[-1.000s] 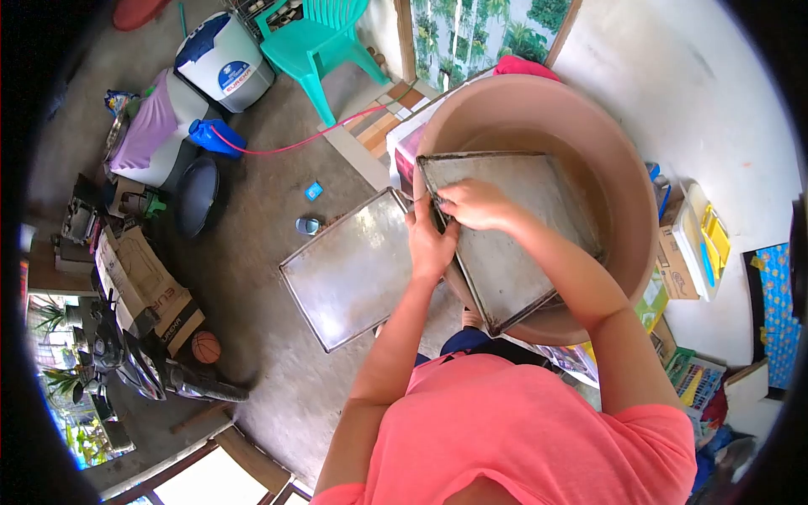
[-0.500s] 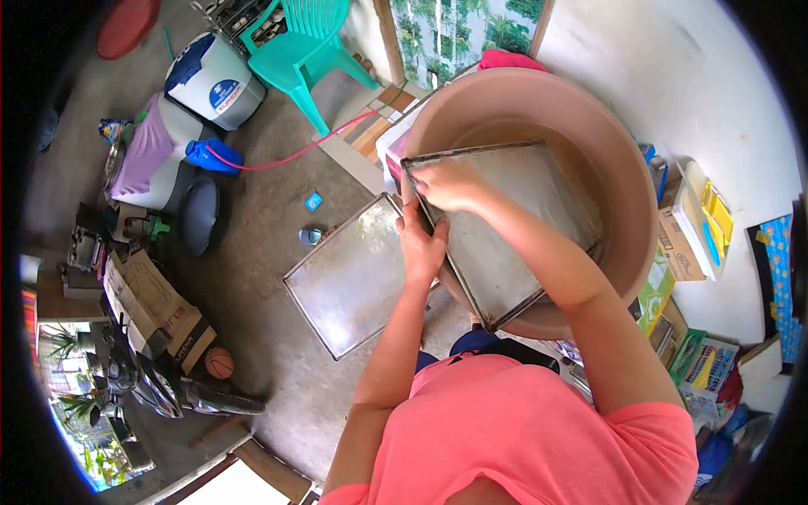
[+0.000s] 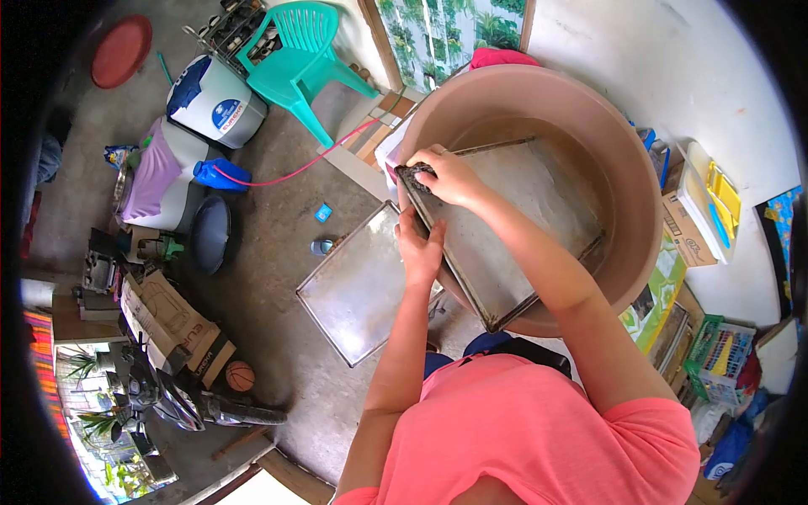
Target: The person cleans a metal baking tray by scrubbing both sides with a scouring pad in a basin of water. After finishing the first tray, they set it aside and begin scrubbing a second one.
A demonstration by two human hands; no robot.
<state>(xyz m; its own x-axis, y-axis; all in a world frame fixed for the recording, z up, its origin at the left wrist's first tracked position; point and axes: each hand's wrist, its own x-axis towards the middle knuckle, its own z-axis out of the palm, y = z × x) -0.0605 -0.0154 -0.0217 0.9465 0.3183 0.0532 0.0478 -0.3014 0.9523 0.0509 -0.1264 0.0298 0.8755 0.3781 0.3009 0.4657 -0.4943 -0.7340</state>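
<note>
A large metal baking tray leans inside a big tan plastic basin. My left hand grips the tray's near left edge and steadies it. My right hand presses a dark scrubbing pad against the tray's upper left corner. A second metal tray lies flat on the concrete floor, just left of the basin and below my left hand.
A teal plastic chair stands at the back. A white and blue tub, a blue jug with a red hose and a dark pan sit at the left. Cardboard boxes, a basketball and a motorbike lie lower left. Boxes and books crowd the right wall.
My right hand has slid with the pad from the tray's left edge up to its upper left corner. My left hand stays on the edge. The view has shifted slightly.
</note>
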